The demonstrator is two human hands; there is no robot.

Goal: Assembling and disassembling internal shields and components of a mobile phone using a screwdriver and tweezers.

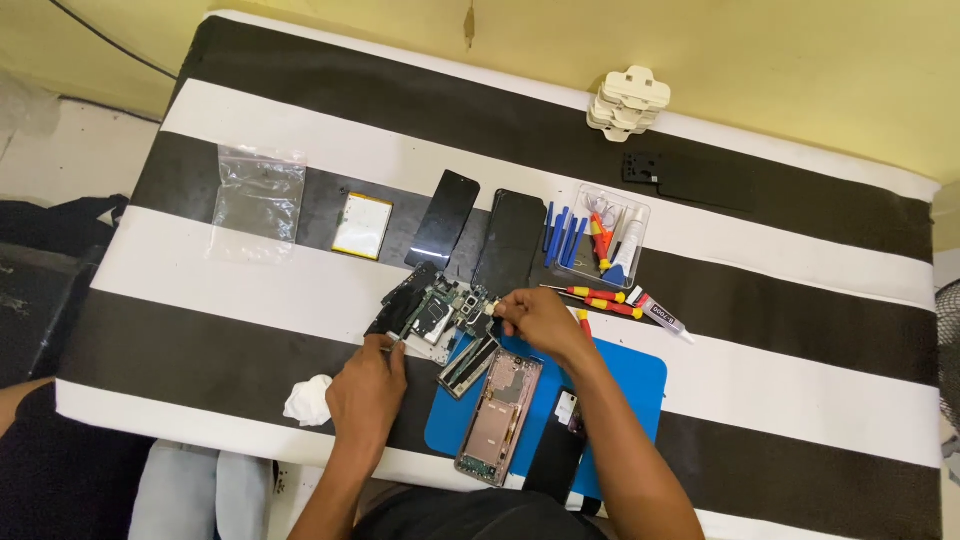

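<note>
Nearest the camera lay an opened phone frame [499, 417], pinkish inside, on a blue work mat [640, 375], with a dark phone back [556, 455] just beside it. All of this rested on a table [760, 330] covered in broad black and white stripes.

Past the mat, two black screen panels [443, 219] lay side by side, a flat battery [363, 225] to their left, and farther left a clear zip bag [259, 197] whose contents could not be made out. A clear plastic tray [612, 222] held blue pry tools, a red-handled screwdriver and a white tube. Red-and-yellow screwdrivers [598, 296] and a glue tube [659, 314] lay just outside it. A stack of white plugs [627, 102] sat near the far edge, and a crumpled white tissue [308, 398] near the front one.

The left hand [367, 392] gripped a thin tool, its tip at a cluster of circuit boards [440, 312]. The right hand [541, 320] pinched a small part at the cluster's right edge.
</note>
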